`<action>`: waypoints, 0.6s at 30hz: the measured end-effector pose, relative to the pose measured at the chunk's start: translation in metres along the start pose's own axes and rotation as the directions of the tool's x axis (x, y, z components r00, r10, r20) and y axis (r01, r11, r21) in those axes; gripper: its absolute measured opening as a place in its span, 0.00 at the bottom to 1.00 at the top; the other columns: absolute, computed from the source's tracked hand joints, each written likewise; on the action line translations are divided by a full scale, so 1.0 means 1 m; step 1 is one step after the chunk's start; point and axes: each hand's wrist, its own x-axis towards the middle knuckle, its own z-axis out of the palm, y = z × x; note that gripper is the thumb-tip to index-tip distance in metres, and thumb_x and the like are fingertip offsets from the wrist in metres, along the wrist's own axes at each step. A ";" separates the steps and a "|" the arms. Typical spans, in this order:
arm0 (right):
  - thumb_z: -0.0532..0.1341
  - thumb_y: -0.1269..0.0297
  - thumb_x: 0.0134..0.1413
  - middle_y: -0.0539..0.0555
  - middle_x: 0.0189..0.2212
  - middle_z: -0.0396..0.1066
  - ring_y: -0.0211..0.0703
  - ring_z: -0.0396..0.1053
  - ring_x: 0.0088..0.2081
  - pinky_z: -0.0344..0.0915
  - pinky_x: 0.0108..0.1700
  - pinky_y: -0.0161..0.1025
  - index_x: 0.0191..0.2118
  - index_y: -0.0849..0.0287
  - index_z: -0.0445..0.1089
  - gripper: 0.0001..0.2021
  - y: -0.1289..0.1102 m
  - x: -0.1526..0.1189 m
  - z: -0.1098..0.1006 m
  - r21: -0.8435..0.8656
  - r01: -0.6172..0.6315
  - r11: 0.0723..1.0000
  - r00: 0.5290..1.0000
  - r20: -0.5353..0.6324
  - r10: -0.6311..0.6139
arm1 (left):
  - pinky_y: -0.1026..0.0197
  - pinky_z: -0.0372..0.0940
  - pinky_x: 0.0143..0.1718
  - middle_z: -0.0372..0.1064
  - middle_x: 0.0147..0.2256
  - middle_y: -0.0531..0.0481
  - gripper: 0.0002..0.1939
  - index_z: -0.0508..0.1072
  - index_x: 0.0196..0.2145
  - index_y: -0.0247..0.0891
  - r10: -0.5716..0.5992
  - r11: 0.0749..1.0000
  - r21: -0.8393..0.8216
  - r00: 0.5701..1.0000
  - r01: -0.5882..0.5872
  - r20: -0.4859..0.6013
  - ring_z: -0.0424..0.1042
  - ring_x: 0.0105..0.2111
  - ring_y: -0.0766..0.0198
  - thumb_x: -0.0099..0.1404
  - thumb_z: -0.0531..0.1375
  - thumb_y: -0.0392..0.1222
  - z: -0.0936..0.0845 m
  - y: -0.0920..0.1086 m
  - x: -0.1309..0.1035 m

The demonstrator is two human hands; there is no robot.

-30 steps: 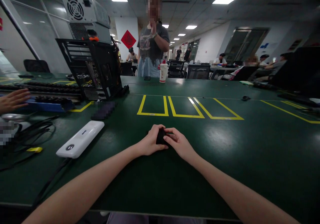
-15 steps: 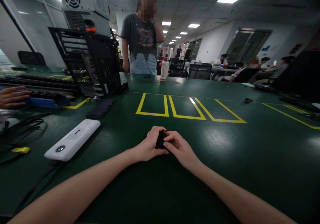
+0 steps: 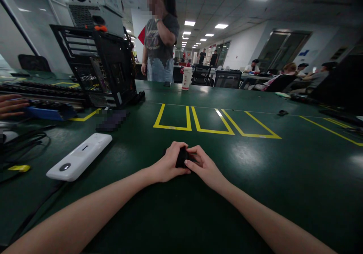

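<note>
In the head view my left hand (image 3: 168, 164) is closed around a small black object (image 3: 181, 158) just above or on the green table (image 3: 181, 212). Its dark body shows between the thumb and index finger, and I cannot make out what kind of thing it is. My right hand (image 3: 202, 167) meets it from the right, with thumb and fingertips curled against its edge. The palms hide most of the object. To the left of my forearm lies a white power bank (image 3: 81, 157) with a round dark button and a black cable.
Yellow tape frames (image 3: 172, 127) mark the table ahead of my hands. An open black computer case (image 3: 96, 64) stands at the left, near another person's hand (image 3: 11, 106) and a blue-sided rack (image 3: 51, 112). A white bottle (image 3: 186, 78) stands farther back; a person (image 3: 161, 38) stands beyond the table.
The standing person has turned sideways with a hand raised to the head. My right fingers have shifted slightly against the black object. The view has moved a little.
</note>
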 end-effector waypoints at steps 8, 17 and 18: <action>0.57 0.66 0.49 0.50 0.39 0.63 0.43 0.64 0.46 0.64 0.45 0.43 0.37 0.54 0.61 0.07 0.005 0.002 0.001 0.018 0.015 1.000 0.999 -0.046 -0.014 | 0.50 0.57 0.49 0.54 0.46 0.47 0.31 0.53 0.49 0.44 0.052 0.999 -0.004 0.999 -0.052 0.006 0.58 0.47 0.55 0.50 0.63 0.39 -0.005 0.006 -0.003; 0.56 0.66 0.50 0.51 0.43 0.63 0.44 0.63 0.48 0.63 0.47 0.45 0.42 0.54 0.60 0.11 0.002 0.001 -0.001 0.027 -0.033 0.999 0.999 0.018 0.033 | 0.48 0.59 0.47 0.54 0.47 0.47 0.30 0.54 0.49 0.45 0.003 1.000 -0.018 0.999 -0.002 0.043 0.59 0.47 0.54 0.51 0.62 0.40 -0.011 0.014 -0.005; 0.57 0.66 0.50 0.51 0.43 0.63 0.43 0.63 0.48 0.64 0.47 0.44 0.41 0.53 0.60 0.11 0.003 0.001 -0.001 0.039 -0.024 0.999 0.999 0.026 0.023 | 0.47 0.58 0.47 0.54 0.47 0.47 0.30 0.54 0.49 0.44 0.009 1.000 -0.019 0.999 -0.008 0.048 0.59 0.47 0.54 0.51 0.62 0.40 -0.011 0.014 -0.005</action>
